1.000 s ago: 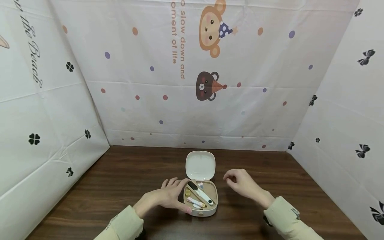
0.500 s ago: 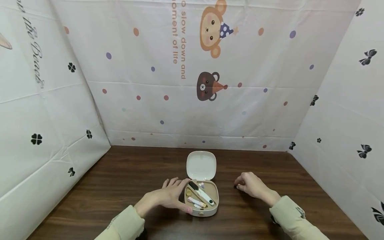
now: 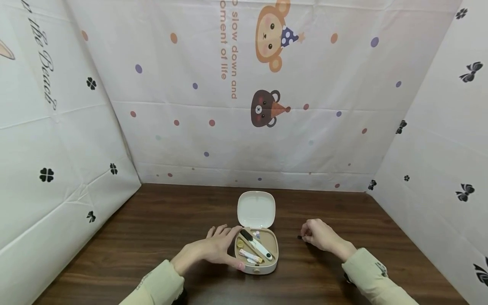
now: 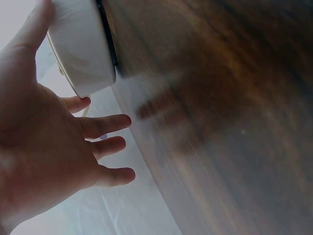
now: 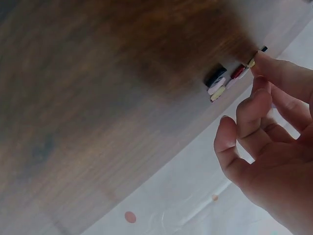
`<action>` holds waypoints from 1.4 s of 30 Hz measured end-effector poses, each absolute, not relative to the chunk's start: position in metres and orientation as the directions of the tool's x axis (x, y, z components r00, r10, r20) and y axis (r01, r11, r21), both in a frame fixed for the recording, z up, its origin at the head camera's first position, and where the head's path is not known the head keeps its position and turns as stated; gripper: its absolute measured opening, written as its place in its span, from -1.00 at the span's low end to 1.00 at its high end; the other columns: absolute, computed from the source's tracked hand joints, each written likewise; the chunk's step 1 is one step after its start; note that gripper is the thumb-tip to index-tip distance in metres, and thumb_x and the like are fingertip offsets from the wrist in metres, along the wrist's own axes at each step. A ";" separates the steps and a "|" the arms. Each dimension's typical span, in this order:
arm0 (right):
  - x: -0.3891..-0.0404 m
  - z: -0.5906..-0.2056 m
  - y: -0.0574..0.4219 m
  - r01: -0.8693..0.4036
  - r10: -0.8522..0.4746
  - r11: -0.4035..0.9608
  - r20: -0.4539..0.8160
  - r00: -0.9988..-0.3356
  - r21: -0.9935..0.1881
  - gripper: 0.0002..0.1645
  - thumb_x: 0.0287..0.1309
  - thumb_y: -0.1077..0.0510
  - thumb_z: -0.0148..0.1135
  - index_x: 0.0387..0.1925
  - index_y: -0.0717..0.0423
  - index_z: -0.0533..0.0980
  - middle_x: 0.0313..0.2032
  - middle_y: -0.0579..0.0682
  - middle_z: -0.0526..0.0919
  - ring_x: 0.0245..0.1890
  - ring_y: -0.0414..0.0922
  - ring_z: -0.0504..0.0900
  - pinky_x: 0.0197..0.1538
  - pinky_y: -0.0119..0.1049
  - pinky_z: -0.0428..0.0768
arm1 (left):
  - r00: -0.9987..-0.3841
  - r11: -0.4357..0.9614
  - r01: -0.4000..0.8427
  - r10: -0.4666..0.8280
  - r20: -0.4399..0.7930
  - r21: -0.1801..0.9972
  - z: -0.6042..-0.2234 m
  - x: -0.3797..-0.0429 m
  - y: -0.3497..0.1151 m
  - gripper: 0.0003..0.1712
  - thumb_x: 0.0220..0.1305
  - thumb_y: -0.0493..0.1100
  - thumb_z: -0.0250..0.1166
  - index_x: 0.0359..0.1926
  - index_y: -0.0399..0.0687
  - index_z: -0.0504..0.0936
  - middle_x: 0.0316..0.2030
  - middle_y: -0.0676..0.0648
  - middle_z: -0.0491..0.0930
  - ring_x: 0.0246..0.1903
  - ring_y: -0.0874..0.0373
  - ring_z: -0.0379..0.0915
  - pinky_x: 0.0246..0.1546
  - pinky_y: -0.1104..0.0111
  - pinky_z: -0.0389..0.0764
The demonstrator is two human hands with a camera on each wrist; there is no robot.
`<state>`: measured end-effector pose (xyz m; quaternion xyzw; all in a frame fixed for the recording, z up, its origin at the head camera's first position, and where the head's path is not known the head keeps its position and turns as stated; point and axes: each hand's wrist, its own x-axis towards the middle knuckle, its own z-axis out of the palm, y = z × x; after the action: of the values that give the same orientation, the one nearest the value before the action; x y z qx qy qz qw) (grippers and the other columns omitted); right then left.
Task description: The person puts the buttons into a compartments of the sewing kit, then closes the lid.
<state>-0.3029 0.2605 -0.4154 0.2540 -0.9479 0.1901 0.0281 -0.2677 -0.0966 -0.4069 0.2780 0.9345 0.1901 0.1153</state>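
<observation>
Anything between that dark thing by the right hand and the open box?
Nothing visible: only tabletop lies between the small dark thing and the open box. The left hand is at the box's opposite side.

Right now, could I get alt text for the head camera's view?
A person's left hand touches an open white box, a slim tool inside, on a wooden table; the right hand meets a small dark object.

Soft even light, hazy wrist views, shadow beneath right hand (image 3: 321,235)
</observation>
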 end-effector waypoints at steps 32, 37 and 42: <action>-0.297 -0.397 0.231 -0.553 -0.495 0.709 0.250 -0.832 -0.438 -0.81 -0.02 0.33 0.37 -0.59 0.03 0.56 -0.61 -0.20 0.49 -0.60 -0.43 0.33 -0.49 -0.51 0.37 | -0.823 0.774 0.474 0.559 -0.103 0.420 -0.407 -0.268 -0.096 0.21 -0.09 0.43 0.39 0.45 0.12 0.01 0.36 -0.22 0.24 0.44 -0.27 -0.06 0.32 -0.30 -0.06; -0.297 -0.396 0.221 -0.563 -0.503 0.671 0.263 -0.824 -0.481 -0.83 -0.02 0.31 0.38 -0.58 0.04 0.57 -0.63 -0.20 0.49 -0.61 -0.43 0.34 -0.50 -0.51 0.37 | -0.825 0.778 0.473 0.556 -0.102 0.413 -0.408 -0.268 -0.095 0.22 -0.11 0.45 0.39 0.45 0.12 0.01 0.36 -0.21 0.24 0.44 -0.26 -0.05 0.33 -0.29 -0.05; -0.298 -0.393 0.209 -0.551 -0.508 0.625 0.247 -0.825 -0.553 -0.87 0.00 0.28 0.39 -0.55 0.05 0.59 -0.63 -0.19 0.50 -0.59 -0.40 0.37 -0.48 -0.52 0.38 | -0.821 0.777 0.472 0.559 -0.112 0.418 -0.407 -0.268 -0.096 0.22 -0.09 0.44 0.38 0.46 0.11 0.00 0.38 -0.22 0.23 0.44 -0.27 -0.07 0.33 -0.30 -0.06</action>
<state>-0.2983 0.2087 -0.3930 0.2940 -0.9007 0.3181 0.0335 -0.2679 -0.0963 -0.4066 0.2755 0.9353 0.1893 0.1158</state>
